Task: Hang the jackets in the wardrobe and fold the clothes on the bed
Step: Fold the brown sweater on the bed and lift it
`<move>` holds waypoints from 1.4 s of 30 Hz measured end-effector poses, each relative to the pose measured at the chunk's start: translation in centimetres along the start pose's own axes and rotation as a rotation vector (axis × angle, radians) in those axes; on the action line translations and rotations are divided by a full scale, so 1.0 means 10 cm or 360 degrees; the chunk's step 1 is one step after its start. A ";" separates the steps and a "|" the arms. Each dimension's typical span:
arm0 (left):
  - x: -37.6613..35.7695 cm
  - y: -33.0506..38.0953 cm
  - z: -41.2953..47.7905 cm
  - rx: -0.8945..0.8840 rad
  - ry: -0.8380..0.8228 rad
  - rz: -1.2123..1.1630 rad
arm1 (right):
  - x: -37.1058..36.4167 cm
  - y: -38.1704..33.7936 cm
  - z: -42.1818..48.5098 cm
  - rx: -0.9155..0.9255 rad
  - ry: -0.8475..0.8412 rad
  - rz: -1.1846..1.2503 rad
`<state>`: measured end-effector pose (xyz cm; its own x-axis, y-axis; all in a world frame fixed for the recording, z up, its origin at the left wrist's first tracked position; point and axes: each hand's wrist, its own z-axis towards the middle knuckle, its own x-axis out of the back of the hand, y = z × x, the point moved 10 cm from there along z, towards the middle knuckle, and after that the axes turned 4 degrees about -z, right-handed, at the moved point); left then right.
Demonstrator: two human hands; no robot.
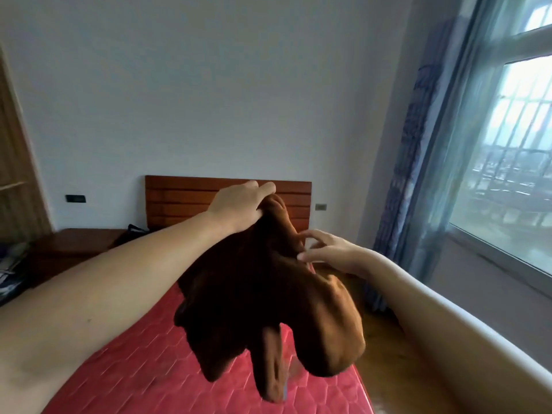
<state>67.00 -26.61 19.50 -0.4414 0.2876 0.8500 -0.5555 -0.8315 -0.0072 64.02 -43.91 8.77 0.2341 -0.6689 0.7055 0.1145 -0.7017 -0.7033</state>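
Observation:
A dark brown garment (263, 309) hangs in the air above the red quilted mattress of the bed (143, 363). My left hand (239, 204) grips its top end, held high in front of the wooden headboard (179, 201). My right hand (325, 249) is at the garment's right edge with fingers spread, its fingertips touching the fabric. The lower part of the cloth dangles in loose folds, blurred by motion. What kind of garment it is stays unclear.
A dark nightstand (74, 246) stands left of the bed with a black item (134, 231) on it. More clothes (12, 267) lie at the far left. A wooden wardrobe edge (15, 162) is on the left, and blue curtains (418, 162) and a window (513, 150) on the right.

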 end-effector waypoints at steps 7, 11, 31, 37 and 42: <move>0.13 -0.18 -0.32 -0.0021 0.0042 -0.0569 | -0.72 -0.22 0.31 0.0002 0.0109 0.0237; 0.13 -0.45 -0.49 0.0136 -0.0019 -0.0971 | -1.15 -0.23 0.41 -0.0086 0.0174 0.0641; 0.27 -1.47 -1.09 0.0399 -0.0305 -0.0605 | -0.73 -0.95 0.30 0.0224 0.0429 -0.0246; -0.04 -1.36 -1.40 0.0524 -0.0866 -0.0938 | -0.25 -0.87 0.12 0.0180 0.0823 -0.0570; -0.13 -1.15 -1.46 0.0697 -0.0748 -0.1496 | -0.30 -0.69 0.12 -0.0003 0.0865 -0.0794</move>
<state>63.71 -10.45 10.84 0.3789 0.7546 0.5358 -0.1926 -0.5020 0.8432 63.71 -36.78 11.41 -0.3568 -0.2970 0.8857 0.0806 -0.9544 -0.2875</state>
